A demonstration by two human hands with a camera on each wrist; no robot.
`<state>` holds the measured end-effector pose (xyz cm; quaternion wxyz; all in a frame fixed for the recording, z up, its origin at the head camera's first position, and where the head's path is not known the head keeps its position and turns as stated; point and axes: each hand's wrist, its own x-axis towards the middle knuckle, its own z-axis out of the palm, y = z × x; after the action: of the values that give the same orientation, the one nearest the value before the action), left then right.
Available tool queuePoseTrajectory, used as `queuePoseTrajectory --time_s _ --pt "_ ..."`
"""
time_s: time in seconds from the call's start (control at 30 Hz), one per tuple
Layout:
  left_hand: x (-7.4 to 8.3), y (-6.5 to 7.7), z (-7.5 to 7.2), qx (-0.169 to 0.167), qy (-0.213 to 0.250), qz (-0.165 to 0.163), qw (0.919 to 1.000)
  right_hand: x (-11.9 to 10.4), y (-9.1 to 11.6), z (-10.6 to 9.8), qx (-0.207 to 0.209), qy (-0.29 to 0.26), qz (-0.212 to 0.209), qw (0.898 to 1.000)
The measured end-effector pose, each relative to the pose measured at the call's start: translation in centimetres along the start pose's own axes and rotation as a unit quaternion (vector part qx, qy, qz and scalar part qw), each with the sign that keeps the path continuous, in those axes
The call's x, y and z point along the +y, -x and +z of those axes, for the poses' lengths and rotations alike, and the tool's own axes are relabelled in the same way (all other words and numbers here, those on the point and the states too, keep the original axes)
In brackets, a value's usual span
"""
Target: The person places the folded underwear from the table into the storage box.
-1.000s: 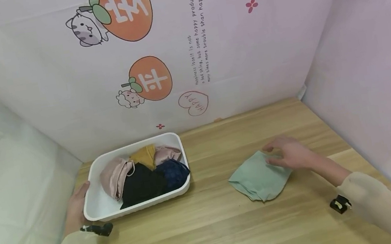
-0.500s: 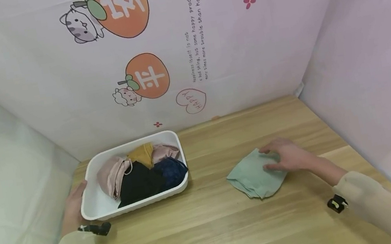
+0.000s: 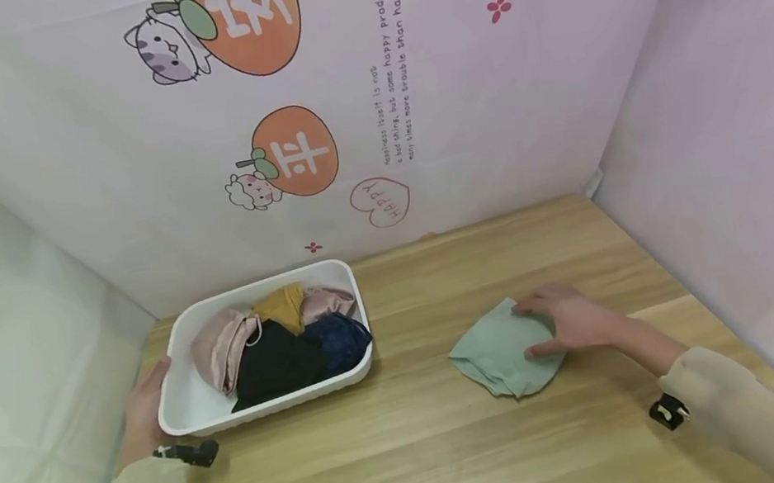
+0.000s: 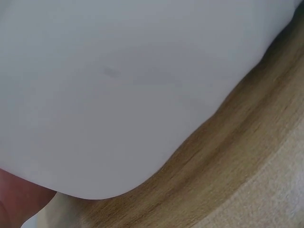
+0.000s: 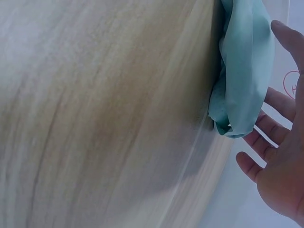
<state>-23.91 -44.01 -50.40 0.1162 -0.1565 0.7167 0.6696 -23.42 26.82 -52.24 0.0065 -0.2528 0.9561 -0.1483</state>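
Note:
A folded pale green cloth piece (image 3: 499, 351) lies on the wooden table, right of the middle. Over its right edge is my right hand (image 3: 573, 318), thumb and fingers spread and slightly bent. In the right wrist view, the green cloth (image 5: 247, 66) stands between the thumb and the other fingers, none of them closed round it. My left hand (image 3: 145, 407) rests against the left outer side of a white tray (image 3: 192, 421). The tray wall (image 4: 118, 104) fills most of the left wrist view, with a bit of skin at the lower left corner.
Inside the tray are folded cloth pieces: a pink one with a loop (image 3: 223, 349), a black one (image 3: 274, 367), a mustard one (image 3: 282, 307), a navy one (image 3: 338, 342) and another pink one (image 3: 324, 301). Printed white sheeting (image 3: 456, 98) rises behind and beside the table (image 3: 419, 454).
My right hand has lowered slightly, its fingertips closer to the green cloth. The left hand stays at the tray. The whole view has shifted a little.

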Motion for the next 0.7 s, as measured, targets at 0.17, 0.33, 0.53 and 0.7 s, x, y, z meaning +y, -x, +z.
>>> queuePoseTrajectory --time_s 0.17,0.33,0.53,0.7 --pt "0.1 0.1 0.2 0.022 -0.003 -0.007 0.9997 0.0 0.0 0.1 -0.011 0.005 0.002 1.0" --pt "-0.2 0.1 0.1 0.031 -0.028 -0.004 0.9991 0.1 0.1 0.6 -0.02 0.016 0.006 1.0" --pt "-0.5 0.0 -0.2 0.007 -0.023 0.0 0.9997 -0.2 0.3 0.9 -0.017 0.03 0.004 0.999" --pt "-1.1 -0.4 -0.8 -0.031 -0.022 0.0 0.9993 -0.7 0.4 1.0 -0.008 0.027 -0.002 1.0"
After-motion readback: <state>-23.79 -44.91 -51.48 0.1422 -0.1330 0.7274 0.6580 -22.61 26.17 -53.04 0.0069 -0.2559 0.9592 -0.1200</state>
